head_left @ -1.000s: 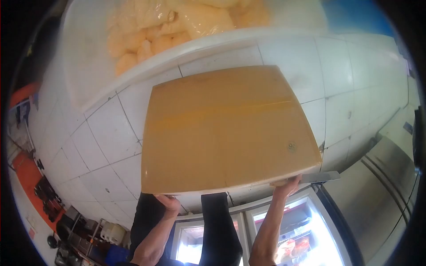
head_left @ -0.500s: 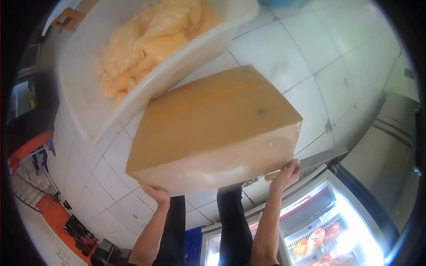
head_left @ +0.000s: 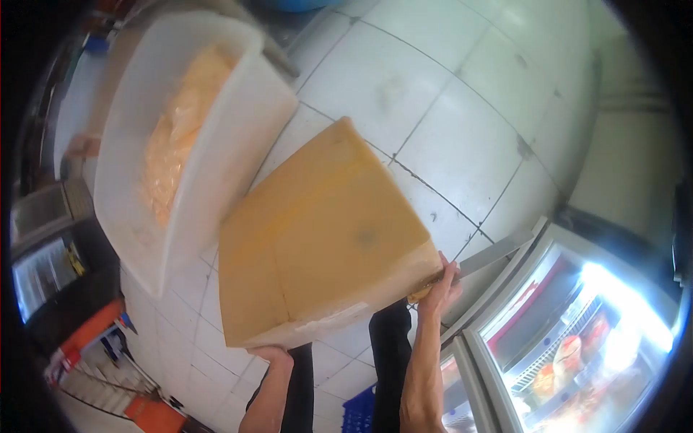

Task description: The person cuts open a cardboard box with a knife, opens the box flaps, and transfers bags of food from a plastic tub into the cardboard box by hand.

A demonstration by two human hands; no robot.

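Cardboard box (head_left: 325, 238), plain brown and closed, fills the middle of the head view, tilted so that its far corner points toward 12 o'clock and its near edge runs from 7 o'clock to 3 o'clock. It is carried above the white tiled floor (head_left: 447, 108), clear of any surface. The left hand (head_left: 271, 354) is under the box's near corner at about 7 o'clock, palm up against the pale underside, fingers curled on the edge. The right hand (head_left: 440, 285) is clamped on the box's corner at about 3 o'clock, fingers wrapped up over the edge; along with the box it pins a knife (head_left: 491, 252), whose flat grey blade sticks out from the hand toward 2 o'clock. Both forearms rise from the bottom of the view, with dark trouser legs (head_left: 390, 339) between them. At 10 o'clock from the box, and touching or nearly touching its left side, stands a white plastic tub (head_left: 216, 144) holding pale yellow pieces (head_left: 177, 144), too blurred to name. At 4 o'clock a lit display freezer (head_left: 577, 339) shows packaged goods behind its glass. A blue crate (head_left: 355, 413) shows at 6 o'clock.
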